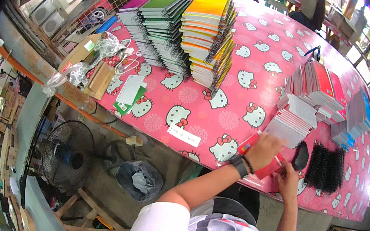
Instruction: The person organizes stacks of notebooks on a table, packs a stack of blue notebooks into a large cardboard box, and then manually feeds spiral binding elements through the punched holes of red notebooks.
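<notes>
A red notebook (270,168) lies at the table's near edge, in front of my body. My left hand (265,150), with a dark watch and a bead bracelet at the wrist, reaches across its cover, fingers curled over its far side. At its right edge my right hand (288,178) pinches the notebook between thumb and fingers. The fingertips of both hands are partly hidden. Just right of my right hand is a smooth black object (300,156) whose kind I cannot make out. Beside it lies a bundle of black spiral binding coils (324,168).
Beyond my hands sit punched page blocks (289,126) and red-covered stacks (324,81); blue-edged ones (356,113) stand right. Tall spiral notebook stacks (206,9) rise at the back. A paper strip (185,136), post (25,52), fan (67,150) and bin (140,181) are left.
</notes>
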Available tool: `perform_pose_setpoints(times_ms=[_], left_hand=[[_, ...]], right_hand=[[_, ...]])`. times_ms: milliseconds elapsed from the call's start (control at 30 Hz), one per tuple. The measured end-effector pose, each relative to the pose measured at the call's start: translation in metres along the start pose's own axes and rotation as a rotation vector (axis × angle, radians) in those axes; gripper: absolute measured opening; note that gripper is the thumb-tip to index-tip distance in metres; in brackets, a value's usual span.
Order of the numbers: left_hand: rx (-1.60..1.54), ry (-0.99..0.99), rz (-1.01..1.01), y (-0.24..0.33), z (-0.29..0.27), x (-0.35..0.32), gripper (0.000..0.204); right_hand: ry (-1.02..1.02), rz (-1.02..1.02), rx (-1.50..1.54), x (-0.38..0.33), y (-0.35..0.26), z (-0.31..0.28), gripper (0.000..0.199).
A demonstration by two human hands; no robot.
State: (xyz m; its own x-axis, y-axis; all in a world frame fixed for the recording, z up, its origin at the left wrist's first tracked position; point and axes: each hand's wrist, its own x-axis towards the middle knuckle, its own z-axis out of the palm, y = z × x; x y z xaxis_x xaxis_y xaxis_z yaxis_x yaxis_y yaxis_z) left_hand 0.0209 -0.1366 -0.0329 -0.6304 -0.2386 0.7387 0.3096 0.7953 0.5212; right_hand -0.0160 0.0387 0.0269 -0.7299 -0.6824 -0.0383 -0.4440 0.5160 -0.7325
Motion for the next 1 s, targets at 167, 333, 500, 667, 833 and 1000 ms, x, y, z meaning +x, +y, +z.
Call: perform_pose_setpoints(times_ms=[167,333,500,667,833,1000], left_hand=[[0.442,0.256,-0.277,-0.108,-0.176,0.002,0.021],[1.172,0.223,-0.865,-0.215,-0.353,-0.078,0.068],[0.919,-0.258,-1.299,-0.228,-0.394,-0.055,0.113],[0.947,-0.542,-1.514,-0.234,-0.431,-0.056,0.12],[0.841,-0.646,-1.458,-0.223,-0.42,-0.052,0.112],[0.856,-0.617,-1.371,-0.214,-0.432,-0.043,0.072]], right_hand=[[0.032,-0.016,0.02,0.013,0.04,0.016,0.014],[-0.137,0.127,0.339,0.016,0.03,0.013,0.032],[0.079,0.093,-0.164,0.019,0.0,0.026,0.061],[0.084,0.123,-0.115,0.024,-0.005,0.029,0.061],[0.129,0.092,-0.085,0.024,-0.005,0.033,0.06],[0.127,0.13,-0.01,0.023,-0.007,0.032,0.058]])
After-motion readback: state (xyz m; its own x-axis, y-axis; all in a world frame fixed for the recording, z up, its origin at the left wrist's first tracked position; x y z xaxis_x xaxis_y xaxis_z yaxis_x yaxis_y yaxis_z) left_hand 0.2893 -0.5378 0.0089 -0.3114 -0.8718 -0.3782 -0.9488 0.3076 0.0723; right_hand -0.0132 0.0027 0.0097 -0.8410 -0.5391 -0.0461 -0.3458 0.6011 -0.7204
